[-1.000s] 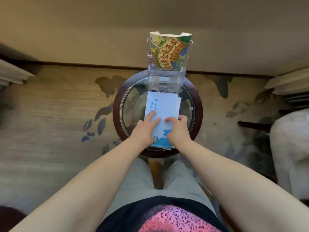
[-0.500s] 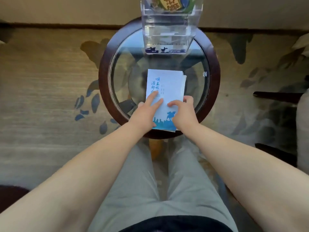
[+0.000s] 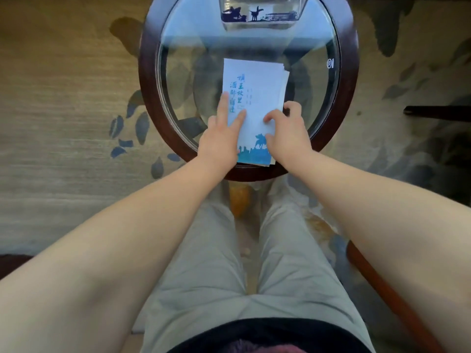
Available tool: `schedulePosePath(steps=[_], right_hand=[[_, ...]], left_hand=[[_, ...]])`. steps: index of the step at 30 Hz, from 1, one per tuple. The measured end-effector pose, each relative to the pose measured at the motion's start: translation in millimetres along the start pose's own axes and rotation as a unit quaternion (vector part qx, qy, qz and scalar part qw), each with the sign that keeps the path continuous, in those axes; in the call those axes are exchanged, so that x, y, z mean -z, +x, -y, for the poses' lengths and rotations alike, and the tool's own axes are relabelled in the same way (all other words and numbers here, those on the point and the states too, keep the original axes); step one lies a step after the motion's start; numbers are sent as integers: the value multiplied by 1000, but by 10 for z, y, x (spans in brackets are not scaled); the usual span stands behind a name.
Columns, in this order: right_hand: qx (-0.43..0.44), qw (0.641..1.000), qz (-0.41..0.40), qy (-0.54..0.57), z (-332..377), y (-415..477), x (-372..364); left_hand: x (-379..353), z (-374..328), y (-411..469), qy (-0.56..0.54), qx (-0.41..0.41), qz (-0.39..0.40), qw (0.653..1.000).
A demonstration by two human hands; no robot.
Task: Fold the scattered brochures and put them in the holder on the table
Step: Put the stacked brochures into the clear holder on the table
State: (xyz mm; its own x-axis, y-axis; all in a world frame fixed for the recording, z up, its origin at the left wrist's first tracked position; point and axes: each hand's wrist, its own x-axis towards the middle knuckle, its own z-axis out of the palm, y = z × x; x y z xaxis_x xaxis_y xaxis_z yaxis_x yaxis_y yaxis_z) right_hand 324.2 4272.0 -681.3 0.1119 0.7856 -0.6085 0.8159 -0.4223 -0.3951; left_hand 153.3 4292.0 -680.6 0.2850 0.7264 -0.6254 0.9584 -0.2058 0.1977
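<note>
Head view, looking straight down at my lap and a round glass-top table (image 3: 349, 72) with a dark wood rim.

Folded brochure (image 3: 257, 98) lies flat on the glass, near-centre, its near end over the near rim. White cover, blue vertical lettering, blue skyline graphic at the near end. Layered page edges fan out slightly on its right side.

My left hand (image 3: 220, 141) is open and flat, two fingers (image 3: 224, 105) stretched out and pressing on the left part of the cover. Not gripping anything.

My right hand (image 3: 288, 133) is loosely curled, fingertips down on the cover's right part, thumb at the right edge of the brochure. Pressing or pinching, I can't tell which.

Clear holder (image 3: 262, 14) sits at the far edge of the table, cut off by the top of frame; a blue silhouette print shows in its lower tray. Well apart from the brochure.

Patterned carpet (image 3: 63, 123) all around.
</note>
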Motion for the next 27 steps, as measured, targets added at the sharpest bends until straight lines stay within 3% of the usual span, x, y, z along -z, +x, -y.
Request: schedulePosePath(steps=[4, 13, 18, 23, 27], right_hand=[[-34, 999, -6, 32, 69, 16, -8], [-96, 988, -23, 115, 190, 20, 80], [-116, 982, -21, 149, 253, 85, 147], [-154, 968, -17, 200, 271, 109, 138], [-153, 966, -54, 201, 244, 66, 184]], left_hand=[[38, -24, 24, -141, 64, 20, 988], [194, -65, 55, -294, 92, -16, 951], [244, -97, 61, -324, 121, -63, 936], [332, -193, -1, -252, 87, -89, 960], [485, -190, 33, -278, 86, -109, 950]])
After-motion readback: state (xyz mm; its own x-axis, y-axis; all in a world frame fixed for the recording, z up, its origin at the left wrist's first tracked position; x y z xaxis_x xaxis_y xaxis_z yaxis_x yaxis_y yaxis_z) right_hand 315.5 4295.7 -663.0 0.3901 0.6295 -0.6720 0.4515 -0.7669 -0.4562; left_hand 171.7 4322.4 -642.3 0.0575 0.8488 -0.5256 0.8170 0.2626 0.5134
